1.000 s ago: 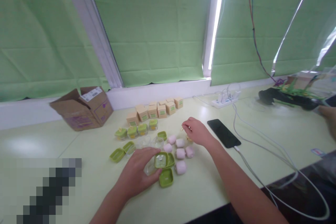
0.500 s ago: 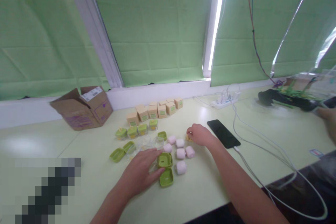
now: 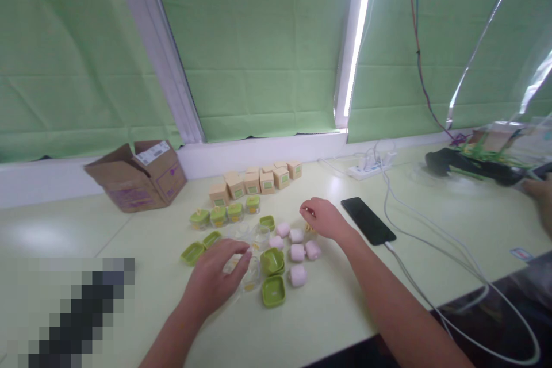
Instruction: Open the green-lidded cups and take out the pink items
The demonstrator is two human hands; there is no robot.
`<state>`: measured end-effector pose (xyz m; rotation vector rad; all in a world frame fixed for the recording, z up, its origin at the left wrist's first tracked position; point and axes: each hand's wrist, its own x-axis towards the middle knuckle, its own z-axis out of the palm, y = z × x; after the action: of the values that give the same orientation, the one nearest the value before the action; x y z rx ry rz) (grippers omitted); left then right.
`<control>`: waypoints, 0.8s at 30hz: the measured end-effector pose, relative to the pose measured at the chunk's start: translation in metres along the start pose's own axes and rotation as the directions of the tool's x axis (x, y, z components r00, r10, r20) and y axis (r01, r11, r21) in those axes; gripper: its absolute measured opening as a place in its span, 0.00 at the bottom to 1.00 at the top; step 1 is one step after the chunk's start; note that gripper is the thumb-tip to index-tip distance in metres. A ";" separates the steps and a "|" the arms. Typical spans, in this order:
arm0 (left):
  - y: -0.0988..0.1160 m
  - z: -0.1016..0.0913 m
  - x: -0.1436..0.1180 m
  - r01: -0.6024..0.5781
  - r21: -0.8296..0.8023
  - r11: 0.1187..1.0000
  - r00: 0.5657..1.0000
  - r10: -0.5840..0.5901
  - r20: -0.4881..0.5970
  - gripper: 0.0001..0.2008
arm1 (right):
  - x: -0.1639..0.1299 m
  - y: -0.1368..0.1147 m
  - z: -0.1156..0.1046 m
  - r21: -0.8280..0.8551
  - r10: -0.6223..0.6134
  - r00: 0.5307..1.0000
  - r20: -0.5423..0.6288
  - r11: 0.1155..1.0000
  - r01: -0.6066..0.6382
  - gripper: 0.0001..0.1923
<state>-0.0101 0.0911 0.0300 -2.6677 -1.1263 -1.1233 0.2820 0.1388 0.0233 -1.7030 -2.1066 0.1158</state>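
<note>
My left hand (image 3: 212, 276) hovers by the clear plastic containers (image 3: 251, 277), thumb and fingers apart, with nothing visible in its grasp. Just right of it lie stacked green square lids (image 3: 272, 261) and a single upturned green lid (image 3: 273, 291). Several pale pink rolled pieces (image 3: 297, 276) are loosely grouped beyond the lids. My right hand (image 3: 324, 219) has its fingers pinched together above small yellow pieces (image 3: 309, 227); anything between the fingertips is too small to make out. Farther back stands a row of clear containers with green lids (image 3: 218, 216).
An open cardboard box (image 3: 138, 181) stands back left, beside several small tan cartons (image 3: 252, 183). Right of my right hand lies a black phone (image 3: 368, 221) with a white cable. A power strip (image 3: 366, 169) sits near the wall. Another person's hand (image 3: 537, 188) shows far right.
My left hand has moved left, off the green lids, and the top stacked lid now sits tilted. My right hand has shifted slightly left and up from the yellow pieces.
</note>
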 end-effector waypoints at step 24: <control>-0.003 -0.001 -0.001 0.008 0.035 0.999 1.000 -0.008 0.008 0.09 | 0.081 -0.064 0.037 0.115 -0.185 0.979 0.084 0.978 0.175 0.26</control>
<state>-0.0132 0.0922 0.0290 -2.6468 -1.1484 -1.0845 0.1966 0.2079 0.0325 -1.4643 -2.2698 0.2546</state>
